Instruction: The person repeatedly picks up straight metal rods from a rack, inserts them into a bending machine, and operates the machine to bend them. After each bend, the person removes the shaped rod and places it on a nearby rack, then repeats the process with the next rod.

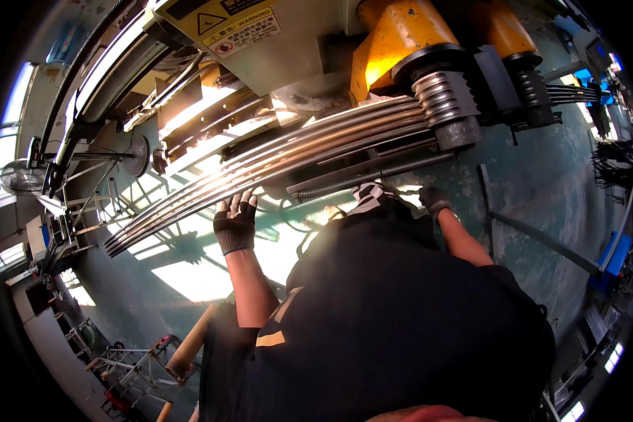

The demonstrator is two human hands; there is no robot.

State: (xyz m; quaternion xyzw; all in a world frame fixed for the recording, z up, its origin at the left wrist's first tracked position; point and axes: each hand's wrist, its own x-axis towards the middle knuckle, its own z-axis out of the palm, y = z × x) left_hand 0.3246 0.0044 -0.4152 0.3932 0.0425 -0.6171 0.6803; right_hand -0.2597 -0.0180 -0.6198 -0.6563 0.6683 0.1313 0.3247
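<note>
A bundle of several long metal rods (pixel 288 149) runs from the lower left up to a ridged metal roller (pixel 439 98) on the machine. My left hand (pixel 235 224), in a dark glove with pale fingertips, reaches up to the nearest rod. Its fingers are stretched out at the rod's underside, and whether they press on it is hard to see. My right hand (pixel 436 200), also in a dark glove, is lower and to the right, in front of the machine below the roller. Its fingers are too dark to make out. Beneath the rods lies a long coil spring (pixel 373 174).
Orange housings (pixel 415 39) stand above the rollers, with a second ridged roller (pixel 529 88) farther right. A warning label (pixel 246 35) is on the machine's cover. A cardboard tube (pixel 192 341) and a metal frame (pixel 137 366) are at lower left. A dark bar (pixel 541 243) lies at right.
</note>
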